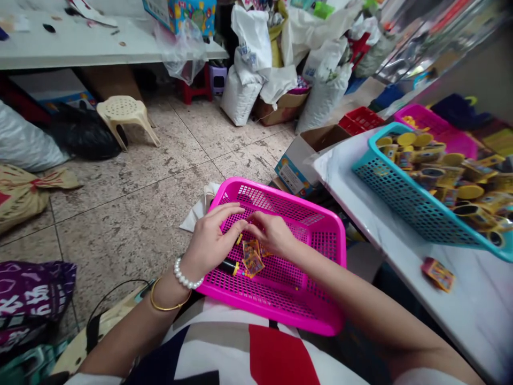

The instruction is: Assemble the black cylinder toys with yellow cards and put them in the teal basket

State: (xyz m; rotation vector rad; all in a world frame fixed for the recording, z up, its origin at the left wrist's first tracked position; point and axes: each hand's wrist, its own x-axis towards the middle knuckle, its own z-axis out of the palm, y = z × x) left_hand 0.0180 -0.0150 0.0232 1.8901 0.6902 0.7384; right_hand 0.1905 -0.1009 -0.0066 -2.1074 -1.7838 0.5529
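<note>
A pink plastic basket (320,299) rests on my lap. My left hand (210,243) and my right hand (272,232) meet over it, fingertips pinched together on a small yellow piece I can barely see. Under the left palm a black tube with a yellow band (229,266) lies in the basket. Two small orange printed stickers (252,256) lie on the basket floor just below my fingers. A pearl bracelet and a gold bangle circle my left wrist.
A marble table (360,182) at right carries a teal basket (404,206) full of small yellow-capped items, a second pink basket (425,120), and a loose sticker packet (438,274). Bags, cardboard boxes and a cream stool (124,115) stand on the tiled floor.
</note>
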